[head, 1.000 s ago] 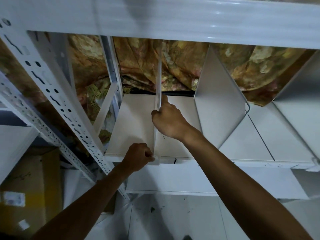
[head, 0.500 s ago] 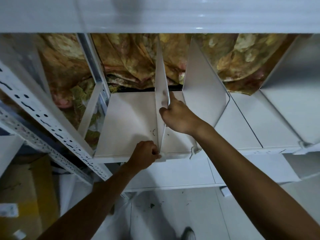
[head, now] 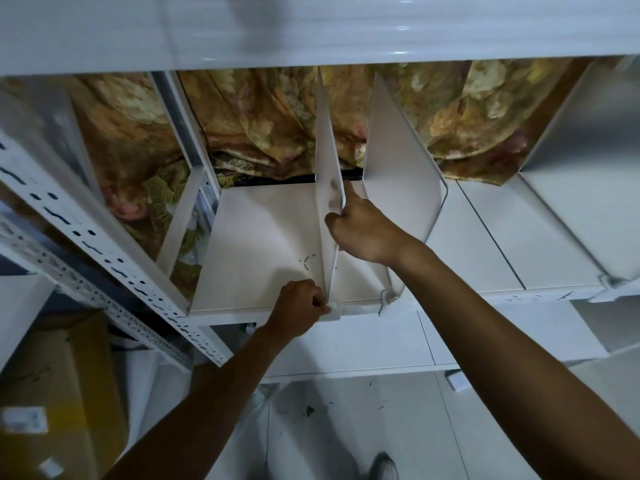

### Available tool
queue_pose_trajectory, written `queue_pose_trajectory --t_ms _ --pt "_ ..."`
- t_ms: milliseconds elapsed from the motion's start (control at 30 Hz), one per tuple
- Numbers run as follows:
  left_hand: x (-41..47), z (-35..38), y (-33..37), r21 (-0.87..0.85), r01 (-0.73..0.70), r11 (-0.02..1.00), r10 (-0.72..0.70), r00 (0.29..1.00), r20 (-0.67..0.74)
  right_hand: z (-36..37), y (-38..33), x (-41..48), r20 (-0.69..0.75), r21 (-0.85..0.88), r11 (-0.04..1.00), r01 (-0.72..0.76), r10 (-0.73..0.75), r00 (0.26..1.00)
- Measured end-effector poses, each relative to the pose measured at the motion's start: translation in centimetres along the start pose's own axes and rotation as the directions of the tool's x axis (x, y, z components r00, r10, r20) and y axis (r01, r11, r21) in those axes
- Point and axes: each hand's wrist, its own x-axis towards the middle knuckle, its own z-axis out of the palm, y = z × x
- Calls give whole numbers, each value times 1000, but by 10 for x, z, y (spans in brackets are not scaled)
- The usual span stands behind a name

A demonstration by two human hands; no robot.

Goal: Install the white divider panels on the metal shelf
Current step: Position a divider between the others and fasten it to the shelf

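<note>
A white divider panel (head: 327,168) stands upright on the white metal shelf (head: 263,244), seen almost edge-on. My right hand (head: 363,230) grips its curved front edge partway up. My left hand (head: 299,308) is closed on the panel's bottom front corner at the shelf's front lip, beside a small white clip. A second divider panel (head: 398,174) stands upright just to the right, its front foot hooked over the lip. A third panel (head: 585,174) shows at the far right.
A perforated white upright (head: 104,258) slants across the left. The shelf above (head: 311,26) spans the top of the view. A floral cloth (head: 263,126) hangs behind. A cardboard box (head: 45,393) sits lower left; tiled floor (head: 363,427) lies below.
The view has swung so the shelf sits further left and lower. The held panel now shows a little of its side. Both hands keep their grip at the same spots.
</note>
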Motion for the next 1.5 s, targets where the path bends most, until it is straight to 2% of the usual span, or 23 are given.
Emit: queue_pose_trajectory --t_ms 300,600,733,833,1267,1433,1500 --pt "-5 2 0 24 -6 1000 7 1000 -29 10 7 3 -31 -2 999 -32 32 999" --pt "-6 3 -14 70 -105 992 107 994 -23 39 32 5 101 -46 991 -124 128 987" --pt "-10 12 -12 17 -159 987 159 981 -112 36 34 7 147 -19 990 -140 141 979" --pt "-10 17 -15 4 -162 987 160 974 -157 33 33 10 177 -3 988 -152 150 973" --pt "-9 14 -12 -25 -147 989 142 977 -157 36 43 16 198 55 988 -142 128 972" --pt "-13 16 -7 55 -153 987 160 974 -160 36 57 7 200 49 989 -139 127 971" --pt "-19 17 -4 114 -153 982 176 957 -232 30 67 -1 216 62 988 -145 128 968"
